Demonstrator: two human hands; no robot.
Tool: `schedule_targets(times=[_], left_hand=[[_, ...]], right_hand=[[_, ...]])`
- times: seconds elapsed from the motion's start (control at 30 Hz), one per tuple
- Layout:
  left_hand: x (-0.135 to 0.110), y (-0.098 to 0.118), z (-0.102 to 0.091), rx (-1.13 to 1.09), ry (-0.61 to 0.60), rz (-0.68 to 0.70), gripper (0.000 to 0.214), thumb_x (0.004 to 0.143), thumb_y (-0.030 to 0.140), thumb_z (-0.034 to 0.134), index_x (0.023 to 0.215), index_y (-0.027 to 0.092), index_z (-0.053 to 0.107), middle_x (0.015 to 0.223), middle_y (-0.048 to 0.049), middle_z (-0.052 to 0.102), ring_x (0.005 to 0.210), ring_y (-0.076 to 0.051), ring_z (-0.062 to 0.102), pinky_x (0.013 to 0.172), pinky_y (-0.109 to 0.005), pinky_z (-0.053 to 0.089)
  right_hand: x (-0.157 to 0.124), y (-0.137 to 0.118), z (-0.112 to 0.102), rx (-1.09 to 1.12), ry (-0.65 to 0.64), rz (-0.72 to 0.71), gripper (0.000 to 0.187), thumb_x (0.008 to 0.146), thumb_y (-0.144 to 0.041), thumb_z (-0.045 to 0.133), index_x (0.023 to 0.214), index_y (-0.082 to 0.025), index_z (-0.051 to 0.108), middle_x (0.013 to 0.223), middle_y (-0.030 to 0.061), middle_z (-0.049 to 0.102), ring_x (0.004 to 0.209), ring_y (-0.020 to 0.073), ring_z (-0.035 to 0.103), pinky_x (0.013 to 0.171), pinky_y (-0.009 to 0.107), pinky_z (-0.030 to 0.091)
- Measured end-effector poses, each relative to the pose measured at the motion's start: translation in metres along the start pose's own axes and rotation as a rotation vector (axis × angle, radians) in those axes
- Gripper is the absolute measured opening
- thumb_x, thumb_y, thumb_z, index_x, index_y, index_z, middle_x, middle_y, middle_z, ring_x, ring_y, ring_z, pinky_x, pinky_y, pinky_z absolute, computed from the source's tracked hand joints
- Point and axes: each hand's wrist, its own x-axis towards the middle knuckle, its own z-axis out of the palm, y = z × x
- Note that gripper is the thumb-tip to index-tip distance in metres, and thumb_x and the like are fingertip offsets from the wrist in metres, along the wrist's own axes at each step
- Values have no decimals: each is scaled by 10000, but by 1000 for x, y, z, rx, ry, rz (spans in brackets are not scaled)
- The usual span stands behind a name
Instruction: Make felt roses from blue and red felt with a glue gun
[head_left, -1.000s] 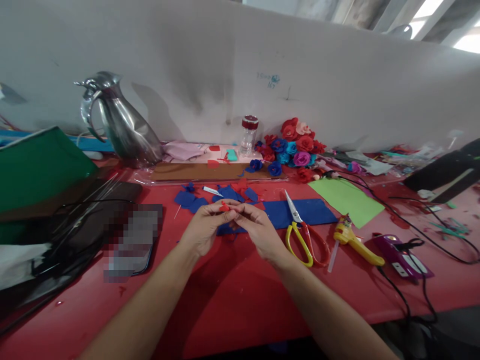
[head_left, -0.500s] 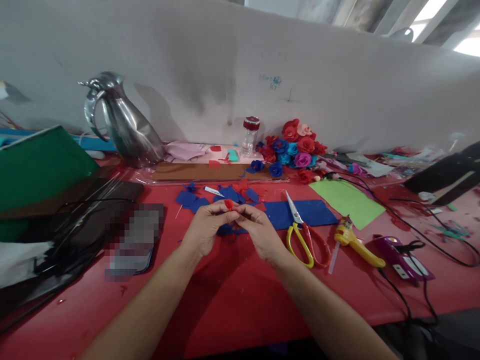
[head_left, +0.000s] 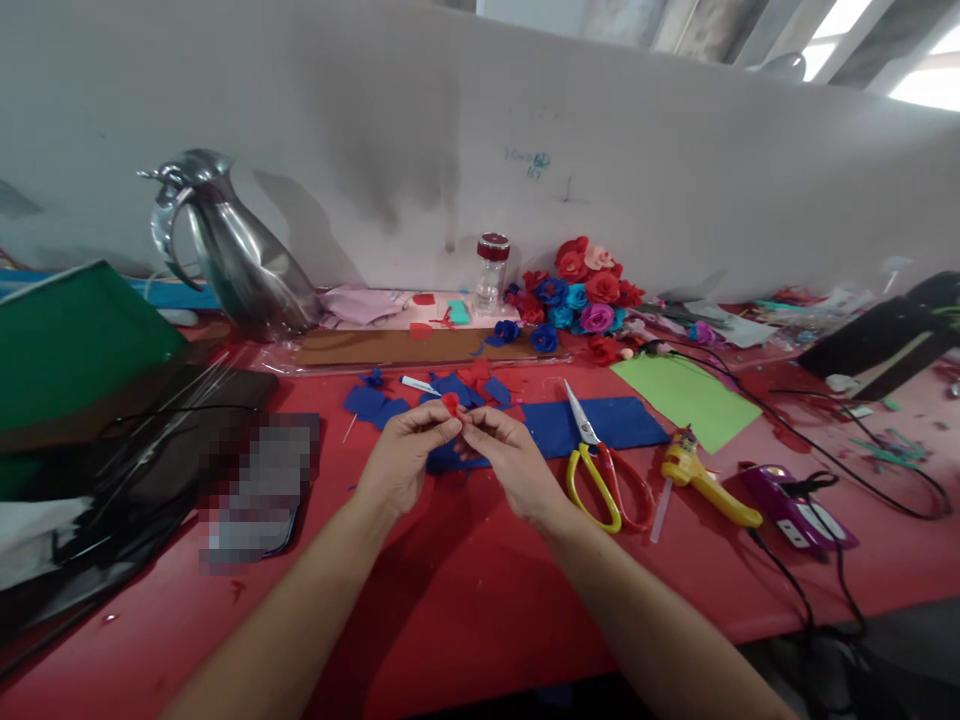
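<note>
A small red paper petal (head_left: 451, 402) shows above my fingertips, its lower part hidden by them. My left hand (head_left: 409, 450) pinches it between thumb and fingers. Close against it, my right hand (head_left: 506, 455) has its fingertips pressed together on the same red piece. Behind and under the hands lie blue paper scraps (head_left: 367, 403), red paper scraps (head_left: 474, 374), a white marker (head_left: 420, 385) and a long blue paper strip (head_left: 626, 422). Scissors (head_left: 592, 455) with one yellow and one red handle rest partly on the strip, right of my right hand.
To the right are a yellow glue gun (head_left: 709, 485), a purple power strip (head_left: 799, 508) with cables, and a green sheet (head_left: 690, 400). Paper roses (head_left: 577, 290), a glass jar (head_left: 492, 275) and a steel jug (head_left: 240, 250) stand along the wall. A blurred phone (head_left: 262, 490) lies left.
The whole view has shifted slightly, so things appear a little further left. Both hands stay together on the red petal, their fingers having moved only slightly.
</note>
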Motion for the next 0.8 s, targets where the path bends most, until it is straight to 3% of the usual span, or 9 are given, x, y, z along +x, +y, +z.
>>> schedule_targets(times=[0.17, 0.43, 0.8], left_hand=[[0, -1, 1, -13, 93, 56, 152, 497, 193, 791, 540, 164, 648, 660, 8, 602, 642, -119, 504, 601, -249, 405], [-2, -2, 2, 27, 70, 8, 146, 557, 261, 788, 598, 156, 695, 658, -10, 619, 599, -115, 504, 571, -260, 407], [-4, 5, 3, -95, 52, -78, 265, 461, 194, 831, 506, 158, 572, 573, 31, 565, 512, -88, 480, 490, -231, 391]], right_hand=[[0, 0, 0, -37, -4, -13, 190, 738, -382, 670, 753, -204, 605, 689, -16, 618, 644, 125, 567, 655, 274, 473], [1, 2, 0, 31, -12, 50, 246, 719, -426, 697, 766, -202, 607, 672, -20, 622, 612, 113, 553, 653, 270, 458], [-2, 1, 4, 28, -39, 99, 295, 662, -459, 727, 739, -198, 614, 634, -23, 615, 613, 123, 566, 634, 272, 447]])
